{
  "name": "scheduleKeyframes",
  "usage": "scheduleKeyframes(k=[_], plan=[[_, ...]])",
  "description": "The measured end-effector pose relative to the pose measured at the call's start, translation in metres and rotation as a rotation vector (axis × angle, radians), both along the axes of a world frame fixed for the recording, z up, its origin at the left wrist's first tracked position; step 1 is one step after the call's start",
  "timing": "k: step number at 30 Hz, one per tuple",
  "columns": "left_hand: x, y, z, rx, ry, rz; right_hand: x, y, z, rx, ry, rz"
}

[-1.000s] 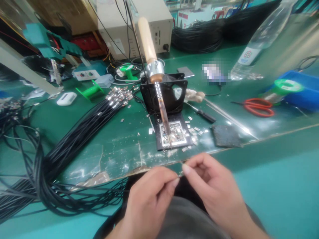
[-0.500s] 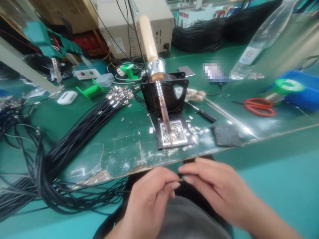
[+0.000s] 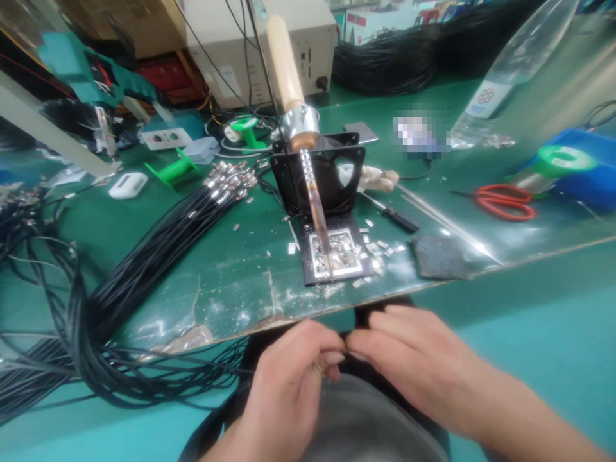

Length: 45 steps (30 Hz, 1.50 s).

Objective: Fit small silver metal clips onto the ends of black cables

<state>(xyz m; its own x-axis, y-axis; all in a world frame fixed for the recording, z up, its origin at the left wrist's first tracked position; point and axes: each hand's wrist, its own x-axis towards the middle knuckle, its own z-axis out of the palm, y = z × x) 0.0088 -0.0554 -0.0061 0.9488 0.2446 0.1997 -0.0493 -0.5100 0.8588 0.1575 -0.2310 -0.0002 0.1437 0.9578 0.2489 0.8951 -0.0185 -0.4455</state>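
Observation:
My left hand [image 3: 293, 378] is closed in a pinch just below the bench's front edge, above my lap. A thin black cable seems to run into it from the left, but what the fingertips hold is hidden. My right hand [image 3: 409, 366] faces it, with its fingertips pressed together and almost meeting the left ones; anything between them is too small to make out. Beyond the hands, a soldering iron [image 3: 315, 199] with a wooden handle leans tip down over a framed tray [image 3: 315, 264] of small metal pieces.
A bundle of black cables [image 3: 158, 256] with metal connectors lies left and hangs over the edge. A fan [image 3: 289, 183] stands behind the iron. Toward the right are a screwdriver [image 3: 402, 220], a dark flat block [image 3: 440, 258], red-handled scissors [image 3: 505, 202], a solder spool [image 3: 561, 158] and a plastic bottle [image 3: 491, 96].
The right hand's fingers have shifted slightly and curled down, covering the small dark item that showed between the fingertips. The left hand has barely moved.

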Motion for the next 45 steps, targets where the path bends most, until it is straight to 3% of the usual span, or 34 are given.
scheduleKeyframes(k=[8,11,13,16,18,21,23,27,34,45], plan=[[0.000,-0.002,0.000,0.013,0.021,0.029,0.001,0.003,0.002,0.102,-0.184,0.062],[0.001,-0.002,0.001,0.019,0.018,0.038,-0.001,0.002,-0.002,0.143,-0.120,0.013],[0.001,-0.002,0.003,0.014,0.009,0.050,-0.005,0.001,-0.006,0.169,0.065,-0.127],[0.003,-0.001,0.005,-0.011,0.006,0.092,-0.013,0.000,-0.011,0.153,0.518,-0.508],[0.004,-0.002,0.006,-0.027,0.007,0.119,-0.019,0.001,-0.012,0.088,0.824,-0.670],[0.004,-0.003,0.006,-0.041,-0.003,0.135,-0.026,0.005,-0.012,-0.002,1.134,-0.654],[0.004,-0.003,0.005,-0.050,-0.006,0.142,-0.030,0.009,-0.011,-0.010,1.221,-0.626],[0.003,-0.004,0.005,-0.102,0.037,0.166,-0.033,0.015,-0.009,0.018,1.233,-0.646],[0.005,-0.005,0.010,-0.408,0.179,0.236,-0.033,0.021,-0.008,0.030,1.213,-0.697],[0.007,-0.005,0.009,-0.495,0.276,0.224,-0.030,0.024,-0.002,-0.024,1.155,-0.689]])
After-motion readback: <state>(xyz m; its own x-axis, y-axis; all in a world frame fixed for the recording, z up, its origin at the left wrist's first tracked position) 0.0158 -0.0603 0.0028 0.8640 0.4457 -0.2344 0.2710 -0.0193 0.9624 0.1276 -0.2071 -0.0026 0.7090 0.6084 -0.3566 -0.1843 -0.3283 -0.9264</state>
